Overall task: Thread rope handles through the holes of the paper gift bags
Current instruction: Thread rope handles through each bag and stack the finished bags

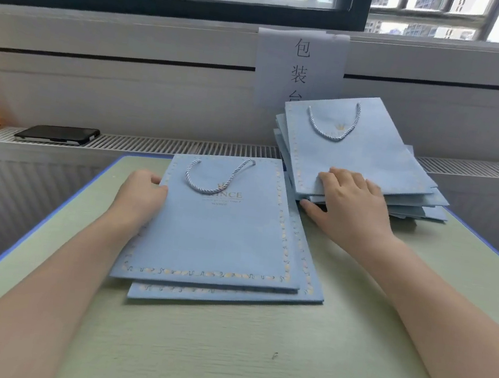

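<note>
Our left hand [141, 193] curls its fingers over the left edge of the top blue gift bag [221, 226], gripping it; that bag lies flat on a second one [227, 300] at the middle of the green table [250, 363], its rope handle [218, 178] already threaded. Our right hand [350, 205] rests with straight fingers on the stack of bags [357, 152] leaning at the back right, thumb at the stack's lower edge. If we pull a bag out, the tilted stack could slide and fan apart, or a loose rope could snag.
</note>
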